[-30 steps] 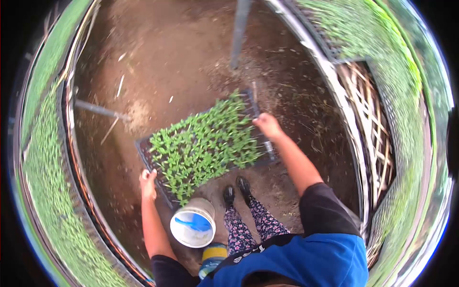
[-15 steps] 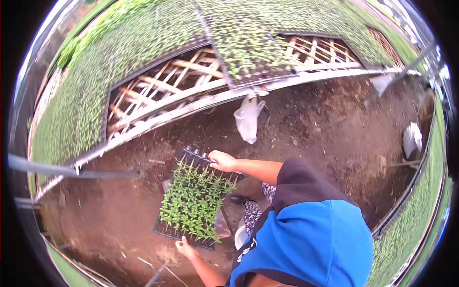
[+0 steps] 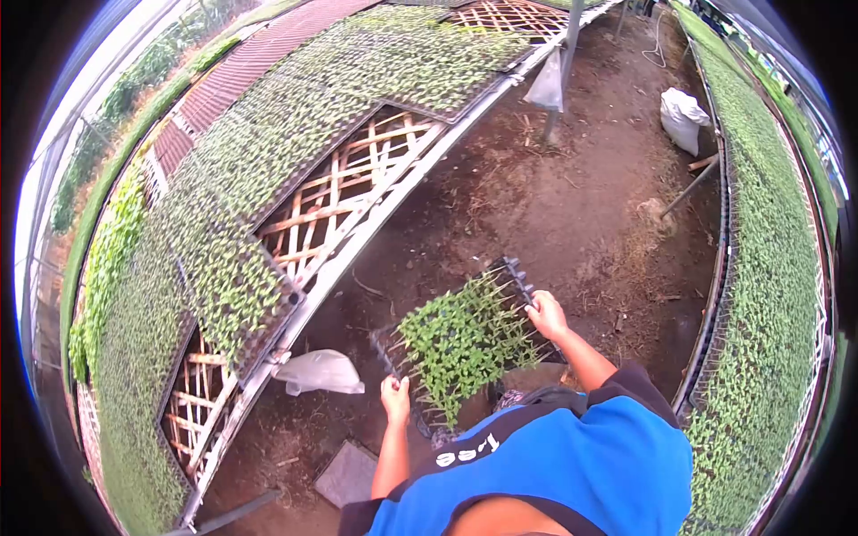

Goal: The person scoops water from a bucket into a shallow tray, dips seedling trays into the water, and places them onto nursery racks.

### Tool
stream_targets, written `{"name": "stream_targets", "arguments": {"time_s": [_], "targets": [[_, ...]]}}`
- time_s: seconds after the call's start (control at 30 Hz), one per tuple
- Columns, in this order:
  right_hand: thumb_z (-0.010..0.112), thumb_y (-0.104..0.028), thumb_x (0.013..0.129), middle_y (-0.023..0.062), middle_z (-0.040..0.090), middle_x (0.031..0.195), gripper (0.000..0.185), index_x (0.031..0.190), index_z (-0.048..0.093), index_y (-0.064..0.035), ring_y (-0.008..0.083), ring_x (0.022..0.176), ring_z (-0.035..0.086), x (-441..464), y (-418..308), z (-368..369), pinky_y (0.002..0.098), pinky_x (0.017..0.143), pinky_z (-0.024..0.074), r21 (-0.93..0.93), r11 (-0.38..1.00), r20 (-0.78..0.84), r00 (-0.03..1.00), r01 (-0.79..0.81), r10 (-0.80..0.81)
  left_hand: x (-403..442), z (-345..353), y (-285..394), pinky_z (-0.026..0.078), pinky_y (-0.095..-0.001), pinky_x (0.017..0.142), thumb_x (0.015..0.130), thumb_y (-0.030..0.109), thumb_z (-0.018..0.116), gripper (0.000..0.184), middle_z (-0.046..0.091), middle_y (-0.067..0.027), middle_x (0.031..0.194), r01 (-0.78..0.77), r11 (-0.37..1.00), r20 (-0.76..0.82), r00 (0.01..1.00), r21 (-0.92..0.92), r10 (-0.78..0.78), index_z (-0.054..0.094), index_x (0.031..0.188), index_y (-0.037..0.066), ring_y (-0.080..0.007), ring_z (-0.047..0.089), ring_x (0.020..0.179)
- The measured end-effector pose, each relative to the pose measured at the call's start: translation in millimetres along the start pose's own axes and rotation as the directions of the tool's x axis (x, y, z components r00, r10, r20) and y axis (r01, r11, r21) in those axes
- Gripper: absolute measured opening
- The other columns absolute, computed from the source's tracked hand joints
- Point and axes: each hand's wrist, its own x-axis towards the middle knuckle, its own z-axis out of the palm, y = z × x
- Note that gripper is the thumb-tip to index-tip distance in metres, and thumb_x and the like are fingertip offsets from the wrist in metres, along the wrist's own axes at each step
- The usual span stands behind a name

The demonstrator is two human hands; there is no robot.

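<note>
A dark tray of green seedlings [image 3: 465, 344] is held in front of my body, above the soil. My left hand [image 3: 395, 397] grips its left edge near the lower corner, thumb on the rim. At the opposite edge, my right hand [image 3: 546, 314] is closed on the rim, just below a row of dark cells that stick out. The seedlings lean over the tray's surface, and my fingertips under both edges are hidden. My blue shirt covers the view below the tray.
Slatted bench [image 3: 335, 192] on the left bears many seedling trays, with bare lattice in gaps. Clear plastic bags [image 3: 322, 372] [image 3: 547, 82] hang from its edge. A flat grey slab [image 3: 349, 473] lies on the soil. Another seedling bench [image 3: 769, 268] runs right, beside a white sack [image 3: 684, 121].
The view has swung round from the soil aisle to the benches, with the tray carried along in both hands. The white bucket seen before is out of sight.
</note>
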Motion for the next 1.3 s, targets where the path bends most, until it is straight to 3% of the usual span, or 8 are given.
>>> {"name": "stream_targets", "arguments": {"time_s": [0.17,0.27,0.47,0.53,0.73,0.77,0.97,1.3], "targets": [[0.059,-0.012,0.071,0.0150,0.052,0.079,0.022,0.067,0.041,0.0003,0.0306,0.070,0.050,36.1,80.4,-145.4,0.0336,0.064,0.0400,0.033,0.987,-0.469,0.870,-0.156,0.153,90.8,175.9,167.5,0.039,-0.0241,0.062,0.071,0.014,0.060,0.030,0.045,-0.0049,0.073,-0.320,0.947,0.339,0.895,0.035,0.289,0.050,0.093,-0.005,-0.0118,0.043,0.063],[0.058,-0.014,0.074,0.0086,0.050,0.071,0.023,0.067,0.041,0.0003,0.0157,0.063,0.044,55.3,103.0,-208.4,0.0268,0.062,0.0384,0.179,0.950,-0.610,0.729,-0.256,0.311,131.1,274.2,249.9,0.040,-0.0266,0.062,0.071,0.014,0.059,0.028,0.046,-0.0074,0.071,-0.459,0.885,0.435,0.783,-0.080,0.445,0.050,0.091,-0.004,-0.0159,0.045,0.063],[0.057,-0.015,0.076,-0.0034,0.033,0.059,0.028,0.062,0.035,-0.0055,0.0069,0.056,0.030,143.1,158.5,-292.0,0.0223,0.051,0.0297,0.301,0.910,-0.718,0.560,-0.285,0.413,204.4,463.2,385.2,0.038,-0.0323,0.061,0.071,0.015,0.059,0.024,0.046,-0.0124,0.068,-0.507,0.830,0.603,0.593,-0.234,0.533,0.040,0.068,0.000,-0.0239,0.046,0.064],[0.056,-0.015,0.076,-0.0038,0.030,0.058,0.029,0.061,0.033,-0.0079,0.0071,0.054,0.027,180.8,194.8,-318.3,0.0232,0.048,0.0261,0.286,0.903,-0.759,0.500,-0.319,0.417,238.0,535.1,406.6,0.037,-0.0248,0.055,0.072,0.015,0.059,0.020,0.044,-0.0035,0.063,-0.605,0.756,0.572,0.538,-0.251,0.620,0.047,0.079,0.000,-0.0099,0.040,0.058],[0.054,-0.015,0.078,-0.0030,0.028,0.062,0.029,0.063,0.031,-0.0088,0.0074,0.058,0.025,288.9,214.6,-403.6,0.0222,0.052,0.0253,0.173,0.889,-0.837,0.413,-0.424,0.359,288.8,664.3,533.2,0.037,-0.0341,0.059,0.070,0.012,0.058,0.023,0.043,-0.0127,0.069,-0.532,0.776,0.654,0.460,-0.339,0.601,0.038,0.068,0.001,-0.0266,0.045,0.063],[0.054,-0.015,0.078,-0.0030,0.027,0.062,0.028,0.063,0.031,-0.0089,0.0075,0.058,0.026,312.5,205.3,-417.2,0.0223,0.052,0.0253,0.187,0.882,-0.830,0.410,-0.433,0.378,299.4,686.4,550.6,0.037,-0.0284,0.055,0.072,0.014,0.059,0.022,0.042,-0.0074,0.068,-0.592,0.736,0.646,0.429,-0.328,0.632,0.046,0.079,-0.001,-0.0151,0.041,0.058],[0.054,-0.016,0.078,-0.0036,0.028,0.061,0.027,0.062,0.033,-0.0080,0.0075,0.056,0.026,448.7,216.1,-487.0,0.0224,0.051,0.0250,0.207,0.889,-0.806,0.445,-0.408,0.391,366.0,788.0,661.0,0.037,-0.0282,0.057,0.070,0.013,0.059,0.021,0.043,-0.0067,0.066,-0.627,0.666,0.617,0.351,-0.404,0.704,0.045,0.075,-0.001,-0.0154,0.042,0.059],[0.055,-0.013,0.078,-0.0067,0.034,0.062,0.019,0.065,0.041,-0.0103,0.0032,0.058,0.029,756.4,210.3,-542.1,0.0187,0.053,0.0238,0.554,0.833,-0.554,0.754,0.018,0.352,574.3,756.0,881.1,0.036,-0.0259,0.052,0.070,0.015,0.062,0.024,0.044,-0.0006,0.060,-0.683,0.719,0.476,0.593,-0.130,0.649,0.041,0.066,0.004,-0.0082,0.041,0.057]]}}
